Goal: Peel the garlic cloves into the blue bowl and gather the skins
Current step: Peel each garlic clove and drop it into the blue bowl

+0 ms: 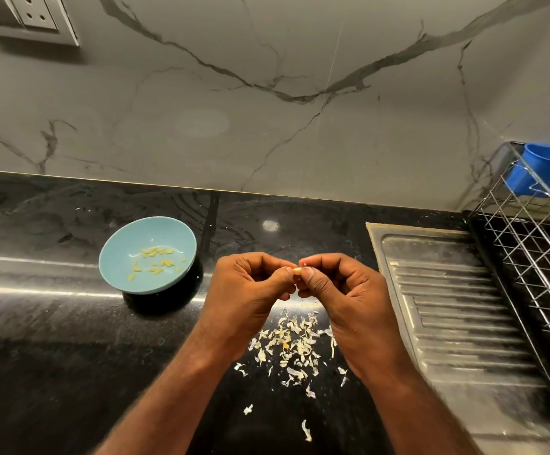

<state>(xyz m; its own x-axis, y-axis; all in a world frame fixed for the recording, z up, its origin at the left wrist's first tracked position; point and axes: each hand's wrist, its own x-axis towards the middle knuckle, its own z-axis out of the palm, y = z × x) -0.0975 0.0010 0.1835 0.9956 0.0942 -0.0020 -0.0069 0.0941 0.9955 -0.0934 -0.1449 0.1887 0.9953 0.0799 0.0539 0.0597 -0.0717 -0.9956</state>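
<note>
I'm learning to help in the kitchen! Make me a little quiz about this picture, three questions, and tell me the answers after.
1. True or false: the blue bowl already has peeled cloves in it.
2. Where do most of the skins lie? A inside the bowl; B on the black counter, under the hands; C on a plate.
3. Fill in: the left hand and right hand together pinch one small ____.

Key: 1 true. 2 B. 3 garlic clove.
</note>
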